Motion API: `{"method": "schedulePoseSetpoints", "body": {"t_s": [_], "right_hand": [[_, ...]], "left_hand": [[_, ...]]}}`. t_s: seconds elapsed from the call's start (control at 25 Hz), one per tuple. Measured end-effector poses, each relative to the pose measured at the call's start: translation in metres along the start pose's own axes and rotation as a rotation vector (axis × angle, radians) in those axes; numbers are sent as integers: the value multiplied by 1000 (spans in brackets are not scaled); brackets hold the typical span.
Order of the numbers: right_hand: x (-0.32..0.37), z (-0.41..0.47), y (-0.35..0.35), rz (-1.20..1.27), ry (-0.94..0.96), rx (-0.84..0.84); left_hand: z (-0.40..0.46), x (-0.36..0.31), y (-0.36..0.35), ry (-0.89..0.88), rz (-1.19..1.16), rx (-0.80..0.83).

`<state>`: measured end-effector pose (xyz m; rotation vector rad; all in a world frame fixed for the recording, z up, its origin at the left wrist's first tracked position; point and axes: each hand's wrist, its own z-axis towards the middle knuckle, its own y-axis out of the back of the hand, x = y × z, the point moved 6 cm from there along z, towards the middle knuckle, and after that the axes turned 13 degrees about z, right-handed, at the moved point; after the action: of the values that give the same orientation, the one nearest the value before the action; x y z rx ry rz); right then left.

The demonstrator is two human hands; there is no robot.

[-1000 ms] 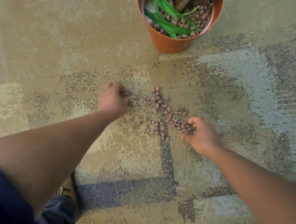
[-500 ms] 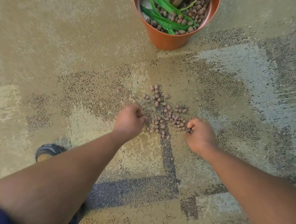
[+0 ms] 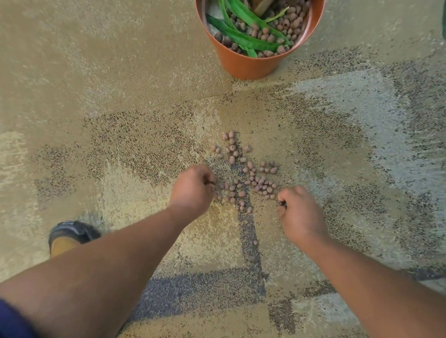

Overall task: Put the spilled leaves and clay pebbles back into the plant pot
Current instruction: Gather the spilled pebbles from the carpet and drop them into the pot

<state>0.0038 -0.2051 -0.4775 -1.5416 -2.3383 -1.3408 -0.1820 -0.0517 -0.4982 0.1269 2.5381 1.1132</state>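
Below, two hands (image 3: 193, 186) (image 3: 298, 213) flank scattered pebbles (image 3: 243, 173); one pot (image 3: 247, 62).

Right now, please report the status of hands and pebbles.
Left hand and right hand curled at the spilled brown clay pebbles on carpet. Orange plastic plant pot beyond, leaves inside. Nothing between.

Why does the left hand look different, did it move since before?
Yes. The left hand moved right across the carpet, from well left of the spilled clay pebbles to touching the pile's left edge.
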Motion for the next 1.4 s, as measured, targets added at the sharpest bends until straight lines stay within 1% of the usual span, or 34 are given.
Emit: {"method": "schedulePoseSetpoints", "body": {"t_s": [0.12,0.24,0.44,0.52,0.72,0.8,0.88,0.92,1.04,1.16,1.28,1.4], "right_hand": [[-1,2,0,25,-16,18],[-7,7,2,100,-103,0],[-11,8,10,477,-315,-144],[-4,7,14,582,-329,-175],[17,9,25,710,-315,-197],[25,10,31,778,-303,-218],[38,11,36,838,-282,-233],[45,13,40,864,-264,-248],[76,22,63,1004,-187,-286],[114,41,96,1166,-117,-303],[147,60,130,1278,-71,-336],[164,77,152,1322,-105,-335]], "left_hand": [[-2,1,-2,3,-7,-20],[-4,-4,-1,-43,19,-48],[-2,-7,2,-96,75,-67],[2,-6,4,-86,79,-59],[4,-5,8,-39,74,-7],[2,-7,17,51,-55,16],[-1,-14,34,156,-210,-7],[-3,-22,45,181,-300,-29],[-4,-57,90,150,-628,-135],[10,-95,137,87,-859,-235],[34,-122,165,55,-987,-240],[55,-133,172,76,-1036,-198]]}}
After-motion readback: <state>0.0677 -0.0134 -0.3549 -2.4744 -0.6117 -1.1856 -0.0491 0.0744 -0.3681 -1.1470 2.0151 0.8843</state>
